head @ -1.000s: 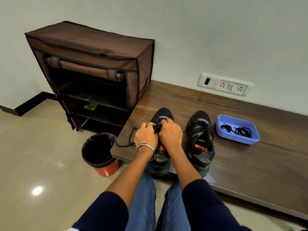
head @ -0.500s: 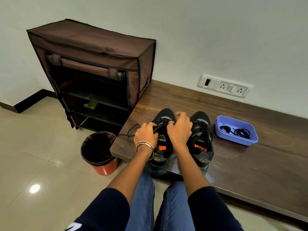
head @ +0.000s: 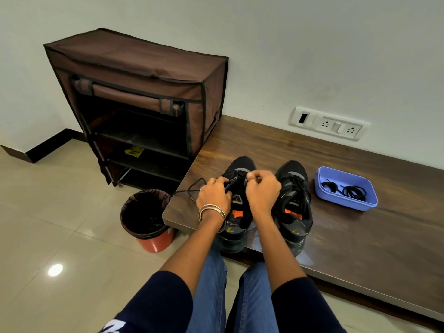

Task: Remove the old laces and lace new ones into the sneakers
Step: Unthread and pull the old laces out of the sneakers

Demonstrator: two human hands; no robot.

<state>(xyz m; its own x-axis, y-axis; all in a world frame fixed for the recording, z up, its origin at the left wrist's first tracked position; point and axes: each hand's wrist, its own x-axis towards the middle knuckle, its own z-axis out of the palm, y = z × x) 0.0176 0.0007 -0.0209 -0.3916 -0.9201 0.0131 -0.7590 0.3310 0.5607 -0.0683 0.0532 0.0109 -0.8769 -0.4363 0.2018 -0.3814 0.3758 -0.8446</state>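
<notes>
- Since half a second back, the right hand [head: 262,192] has come in from the gap between the two shoes to sit over the left sneaker [head: 236,188], and the loose lace end on the left has slid a bit toward the table edge.
- Closest in: jeans-covered knees and dark blue sleeves at the bottom, forearms reaching forward over the table [head: 360,236].
- Left hand [head: 213,197], bangles on the wrist, has its grip curled onto the left side of that sneaker's upper, fingers tucked in by the eyelets.
- Right hand's grip is narrow, thumb and fingers pinched on the old lace [head: 242,175] up near the toe-end eyelets. Can't make out exactly which eyelet.
- One free end of that lace [head: 192,191] loops out to the left across the table and hangs over the edge.
- The right sneaker [head: 294,198] sits just beside it, touching or nearly so, and it's laced up.
- Further right, well apart from the shoes, a blue tray [head: 346,205] holds coiled black new laces [head: 354,192].
- On the floor left of the table: a red bin [head: 156,243] with a black liner.
- Behind that, a brown fabric shoe rack [head: 134,75] against the wall, front flap rolled up.
- Farthest back, a white socket panel [head: 329,123] on the wall above the table.
</notes>
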